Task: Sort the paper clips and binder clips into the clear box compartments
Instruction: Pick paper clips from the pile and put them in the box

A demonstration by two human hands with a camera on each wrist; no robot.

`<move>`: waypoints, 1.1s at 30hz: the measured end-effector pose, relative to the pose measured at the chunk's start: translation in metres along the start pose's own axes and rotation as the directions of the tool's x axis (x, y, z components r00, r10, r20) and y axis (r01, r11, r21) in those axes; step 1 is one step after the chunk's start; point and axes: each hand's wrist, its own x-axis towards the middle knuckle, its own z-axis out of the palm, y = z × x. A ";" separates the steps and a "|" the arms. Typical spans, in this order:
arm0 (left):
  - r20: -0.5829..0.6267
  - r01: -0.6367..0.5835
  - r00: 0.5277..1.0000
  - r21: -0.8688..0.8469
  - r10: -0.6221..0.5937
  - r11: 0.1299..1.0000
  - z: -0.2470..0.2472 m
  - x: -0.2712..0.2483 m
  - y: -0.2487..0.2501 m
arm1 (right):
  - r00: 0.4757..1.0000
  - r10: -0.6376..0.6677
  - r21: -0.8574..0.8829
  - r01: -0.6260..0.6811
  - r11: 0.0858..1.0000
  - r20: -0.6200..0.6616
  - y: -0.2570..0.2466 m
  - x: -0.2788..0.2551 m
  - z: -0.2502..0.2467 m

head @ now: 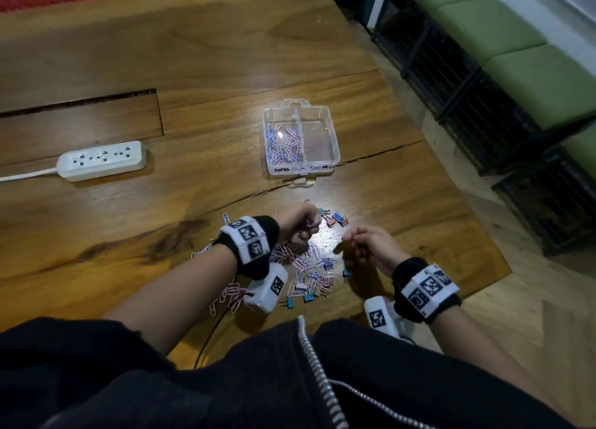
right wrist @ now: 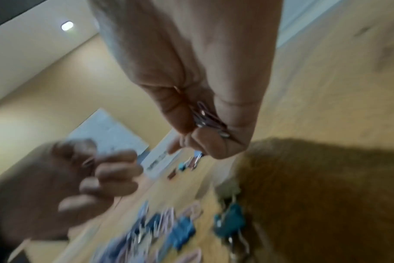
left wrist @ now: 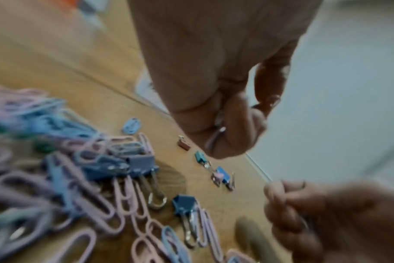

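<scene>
The clear box [head: 335,145] stands on the table beyond my hands. Its left compartment holds several pink and blue paper clips [head: 283,145]; its right compartment is bare. A mixed pile of paper clips and binder clips [head: 309,274] lies under and between my wrists. My left hand [head: 300,224] is curled above the pile, and a lilac paper clip [left wrist: 215,138] shows between its fingers. To its right, my right hand [head: 361,241] is closed round a small bunch of pink and silver clips [right wrist: 207,119]; I cannot tell which kind. A few binder clips [head: 337,219] lie just beyond the hands.
A white power strip [head: 101,161] with its cord lies at the left. The wooden table [head: 193,74] has a recessed slot at the back left, and its edge runs diagonally on the right. Past that edge are floor, black crates and a green bench.
</scene>
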 end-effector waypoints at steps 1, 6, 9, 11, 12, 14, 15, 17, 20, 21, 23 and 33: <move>0.040 -0.004 0.999 -0.160 0.011 0.987 -0.006 -0.007 -0.001 | 1.000 -0.011 -0.110 0.012 0.994 0.002 0.000 0.002 0.008; 0.022 -0.022 0.999 -0.238 0.028 0.971 -0.016 -0.029 -0.003 | 0.978 -0.164 -0.785 0.203 0.586 0.131 0.013 0.011 0.037; -0.114 0.023 0.993 0.234 0.004 0.972 -0.013 -0.032 -0.005 | 0.971 -0.176 -0.860 0.225 0.457 0.160 0.019 0.010 0.032; -0.079 -0.003 0.995 0.578 0.060 0.816 -0.009 -0.032 -0.007 | 0.968 -0.201 -0.834 0.232 0.501 0.148 0.019 0.010 0.024; -0.039 -0.021 0.997 0.727 0.071 0.686 -0.006 -0.030 -0.010 | 0.969 -0.206 -0.822 0.228 0.523 0.138 0.018 0.009 0.020; 0.011 -0.020 1.000 0.933 0.026 0.360 -0.002 -0.026 -0.013 | 0.976 -0.194 -0.809 0.191 0.555 0.097 0.016 0.008 0.014; 0.010 -0.019 0.999 0.972 0.041 0.233 0.000 -0.023 -0.013 | 0.981 -0.180 -0.806 0.168 0.568 0.077 0.015 0.007 0.012; 0.029 -0.039 0.995 0.994 0.097 0.102 0.003 -0.019 -0.015 | 0.985 -0.162 -0.806 0.139 0.575 0.054 0.016 0.004 0.013; 0.053 -0.060 0.989 0.997 0.141 0.040 0.008 -0.016 -0.020 | 0.982 -0.189 -0.848 0.117 0.517 0.020 0.020 -0.001 0.019; 0.070 -0.072 0.986 0.997 0.153 0.011 0.009 -0.016 -0.022 | 0.977 -0.213 -0.865 0.113 0.489 0.007 0.021 -0.003 0.022; 0.101 -0.091 0.981 0.994 0.165 -0.066 0.014 -0.017 -0.023 | 0.965 -0.264 -0.881 0.120 0.458 -0.006 0.024 -0.002 0.026; 0.009 -0.068 0.984 0.942 0.178 0.328 0.008 -0.017 -0.026 | 0.960 -0.250 -0.858 0.229 0.460 0.123 0.021 0.007 0.033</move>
